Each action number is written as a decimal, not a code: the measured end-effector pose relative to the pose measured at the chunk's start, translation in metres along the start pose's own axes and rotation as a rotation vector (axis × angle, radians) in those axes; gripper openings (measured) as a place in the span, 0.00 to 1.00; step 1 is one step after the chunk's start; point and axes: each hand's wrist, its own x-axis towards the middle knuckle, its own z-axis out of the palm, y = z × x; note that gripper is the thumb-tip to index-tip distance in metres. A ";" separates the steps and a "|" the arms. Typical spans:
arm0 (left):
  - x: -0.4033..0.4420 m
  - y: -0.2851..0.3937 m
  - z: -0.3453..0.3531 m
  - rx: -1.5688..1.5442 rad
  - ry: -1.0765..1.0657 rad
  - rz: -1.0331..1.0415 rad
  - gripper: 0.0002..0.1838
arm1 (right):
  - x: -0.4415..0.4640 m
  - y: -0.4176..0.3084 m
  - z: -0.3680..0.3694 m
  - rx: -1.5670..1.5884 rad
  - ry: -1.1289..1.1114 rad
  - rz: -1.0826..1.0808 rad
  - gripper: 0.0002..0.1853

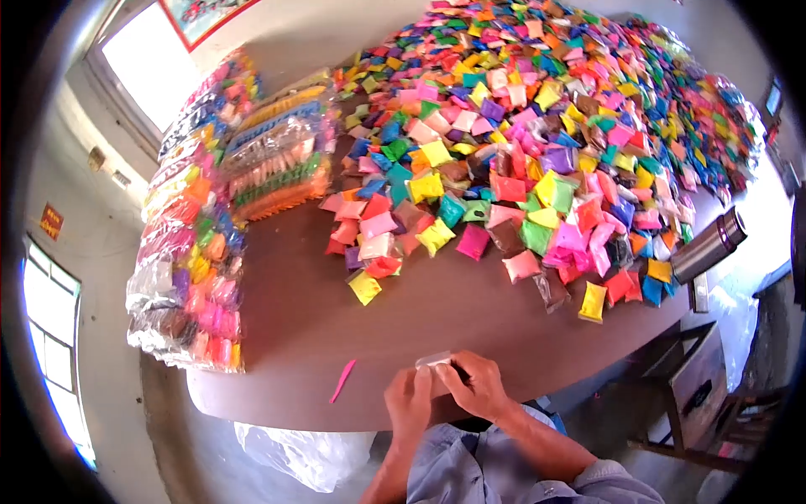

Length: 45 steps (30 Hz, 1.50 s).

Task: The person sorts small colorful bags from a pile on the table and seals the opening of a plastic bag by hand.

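Observation:
Close to the table's front edge, my left hand and my right hand are together, fingers closed on a small clear plastic packet with something whitish in it. The packet's lower part is hidden behind the fingers. On the brown tabletop left of my hands lies a thin pink plastic strip or stick. Beyond my hands spreads a big heap of small colourful sealed packets; a yellow packet and a yellow one farther left lie at its near edge.
Clear bags full of coloured packets are stacked along the table's left edge. Bundled rows of packets stand beside them. A steel flask leans at the right edge. Below are a wooden stool and a plastic sheet.

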 end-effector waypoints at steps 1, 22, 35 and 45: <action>0.001 -0.001 0.001 -0.039 -0.030 -0.001 0.14 | -0.001 0.003 0.000 -0.010 -0.006 -0.014 0.07; 0.018 0.000 -0.016 -0.640 -0.149 -0.214 0.24 | 0.001 0.002 0.001 0.170 0.134 0.137 0.12; 0.025 -0.007 -0.020 -0.786 -0.114 -0.296 0.26 | 0.000 0.010 0.001 0.138 0.077 0.110 0.11; 0.027 -0.015 -0.024 -0.864 -0.120 -0.314 0.25 | 0.001 0.006 0.000 0.148 0.070 0.084 0.10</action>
